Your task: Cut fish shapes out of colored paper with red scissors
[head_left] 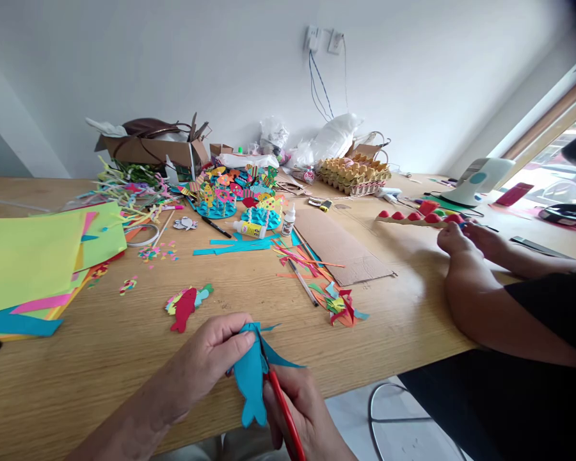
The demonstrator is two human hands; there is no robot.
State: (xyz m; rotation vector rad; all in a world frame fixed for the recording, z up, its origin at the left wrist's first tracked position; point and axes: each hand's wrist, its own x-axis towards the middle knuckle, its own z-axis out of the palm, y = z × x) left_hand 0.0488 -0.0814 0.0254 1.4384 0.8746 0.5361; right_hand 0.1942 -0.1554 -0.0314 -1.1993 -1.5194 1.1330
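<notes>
Near the table's front edge, my left hand [223, 342] pinches the top of a blue paper fish [250, 381], its tail pointing down toward me. My right hand [295, 400] is closed on red-handled scissors [284, 410]. Their blades lie along the fish's right edge, and a blue offcut strip [285, 356] hangs off to the right of the cut. Ahead and to the left, a small pile of cut paper fish lies on the table, with a red fish [186, 308] on top.
Coloured paper sheets [29, 256] are stacked at left. Paper scraps [343, 304], a pen [303, 282] and cardboard [340, 246] lie ahead. Glue bottles [288, 219] stand near decorated blue pieces [262, 219]. At right, another person's hands [456, 240] hold a red-painted egg-carton strip [413, 219].
</notes>
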